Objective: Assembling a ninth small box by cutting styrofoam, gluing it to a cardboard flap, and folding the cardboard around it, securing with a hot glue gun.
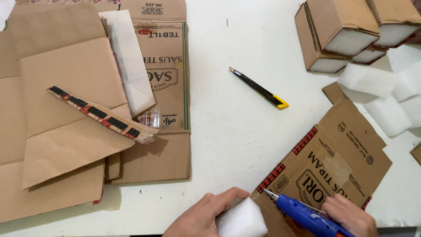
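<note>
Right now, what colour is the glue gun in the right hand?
Blue glue gun with a metal tip, held by the right hand; head view.

One head-worn camera looks steeply down onto the white worktop (237,131) from close above. Both hands enter at the bottom edge.

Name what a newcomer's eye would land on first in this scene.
The blue glue gun in the right hand, bottom edge, tip on a printed cardboard sheet. Beside it the left hand grips a white foam block. Mid-table lies a black-and-yellow utility knife.
</note>
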